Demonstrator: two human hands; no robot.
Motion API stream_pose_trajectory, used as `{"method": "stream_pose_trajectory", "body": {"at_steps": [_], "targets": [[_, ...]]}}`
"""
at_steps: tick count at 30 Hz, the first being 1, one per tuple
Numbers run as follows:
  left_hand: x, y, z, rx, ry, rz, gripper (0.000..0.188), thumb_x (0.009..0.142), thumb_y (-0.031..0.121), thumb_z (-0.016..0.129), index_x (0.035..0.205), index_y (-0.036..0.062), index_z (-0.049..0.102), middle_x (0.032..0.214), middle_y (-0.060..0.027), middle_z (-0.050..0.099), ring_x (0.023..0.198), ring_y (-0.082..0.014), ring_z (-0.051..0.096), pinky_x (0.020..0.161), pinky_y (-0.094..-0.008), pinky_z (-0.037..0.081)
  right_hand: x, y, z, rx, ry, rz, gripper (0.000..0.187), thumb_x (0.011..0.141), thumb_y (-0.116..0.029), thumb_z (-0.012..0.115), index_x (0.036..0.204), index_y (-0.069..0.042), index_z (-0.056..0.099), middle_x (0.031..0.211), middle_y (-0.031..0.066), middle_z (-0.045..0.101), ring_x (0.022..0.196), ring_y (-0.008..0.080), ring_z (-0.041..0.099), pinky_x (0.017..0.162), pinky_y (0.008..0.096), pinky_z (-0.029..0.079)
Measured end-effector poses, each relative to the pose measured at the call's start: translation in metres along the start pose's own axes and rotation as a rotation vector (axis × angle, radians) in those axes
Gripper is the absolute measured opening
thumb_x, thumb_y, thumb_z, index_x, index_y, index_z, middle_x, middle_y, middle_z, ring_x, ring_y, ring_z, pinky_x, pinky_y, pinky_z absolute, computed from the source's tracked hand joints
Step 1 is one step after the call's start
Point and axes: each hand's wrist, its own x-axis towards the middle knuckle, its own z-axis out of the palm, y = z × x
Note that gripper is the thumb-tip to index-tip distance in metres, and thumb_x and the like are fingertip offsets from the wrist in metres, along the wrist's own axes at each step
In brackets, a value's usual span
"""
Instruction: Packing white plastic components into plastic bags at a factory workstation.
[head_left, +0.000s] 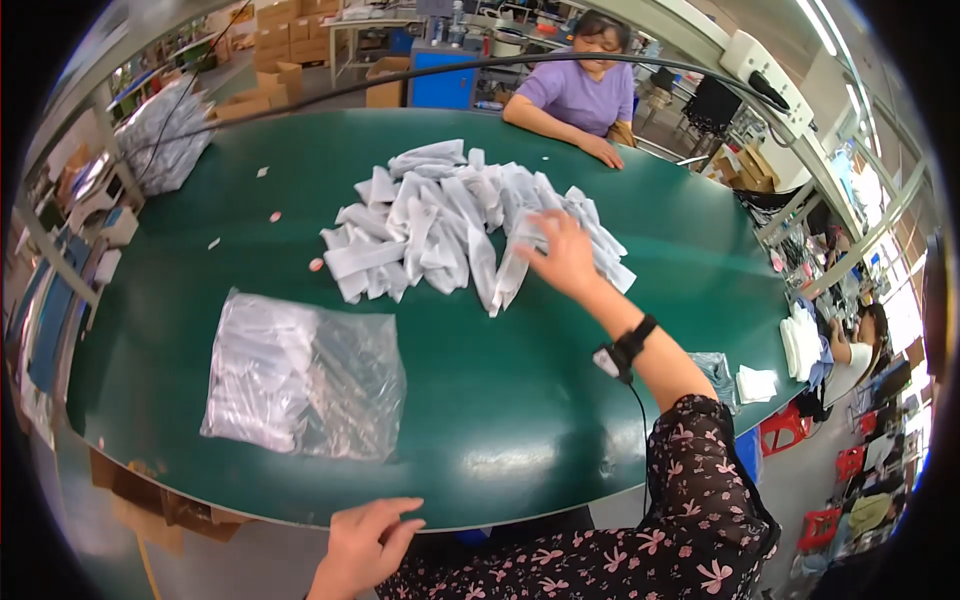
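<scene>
Many white packets [455, 225] heap on green table [520, 400], seemingly workshop.

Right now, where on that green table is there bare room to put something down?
Bare green table lies between the clear plastic bag and the right hand, and on the far left beyond the pile of white pieces. That pile crowds the middle. The left hand rests at the near edge.

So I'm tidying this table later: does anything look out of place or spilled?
A few small scraps lie scattered on the green table, apart from the heap of white pieces that the right hand touches. The clear bag lies flat and crumpled. The left hand rests at the table's edge.
</scene>
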Motion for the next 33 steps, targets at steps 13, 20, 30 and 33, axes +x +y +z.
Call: {"method": "stream_pose_trajectory", "body": {"at_steps": [13, 20, 30, 33], "targets": [[0.059, 0.006, 0.057, 0.151, -0.371, -0.069, 0.037, 0.083, 0.016, 0.072, 0.118, 0.0124, 0.059, 0.092, -0.0128, 0.063, 0.073, -0.0276, 0.063, 0.065, -0.0387, 0.051, 0.039, 0.123, 0.09, 0.077, -0.516, 0.474, 0.078, 0.074, -0.074, 0.055, 0.135, -0.026, 0.053, 0.146, 0.0091, 0.04, 0.13, 0.0362, 0.04, 0.099, 0.0598, 0.034], [0.112, 0.025, 0.098, 0.234, -0.359, -0.041, 0.044, 0.08, 0.009, 0.072, 0.12, 0.0036, 0.055, 0.095, -0.0146, 0.059, 0.083, -0.0296, 0.061, 0.072, -0.0356, 0.052, -0.006, 0.036, 0.066, 0.145, -0.455, 0.3, 0.073, 0.075, -0.068, 0.059, 0.132, -0.022, 0.056, 0.143, 0.0087, 0.043, 0.13, 0.0364, 0.041, 0.098, 0.059, 0.036], [0.131, -0.047, 0.132, 0.216, -0.011, -0.148, 0.061, 0.077, 0.006, 0.073, 0.131, 0.0012, 0.046, 0.11, -0.0139, 0.056, 0.083, -0.025, 0.062, 0.072, -0.0336, 0.053, -0.094, -0.065, -0.023, 0.14, -0.29, 0.263, 0.07, 0.075, -0.061, 0.064, 0.129, -0.017, 0.058, 0.138, 0.0111, 0.046, 0.125, 0.0414, 0.043, 0.097, 0.0582, 0.037], [0.126, -0.054, 0.119, -0.234, -0.036, -0.467, 0.056, 0.08, 0.006, 0.071, 0.131, 0.0016, 0.047, 0.112, -0.0122, 0.058, 0.08, -0.0194, 0.063, 0.07, -0.0321, 0.054, -0.106, -0.088, -0.069, 0.484, -0.416, -0.353, 0.049, 0.08, -0.045, 0.068, 0.117, -0.013, 0.065, 0.123, 0.0121, 0.055, 0.108, 0.034, 0.053, 0.09, 0.0492, 0.044]]}}
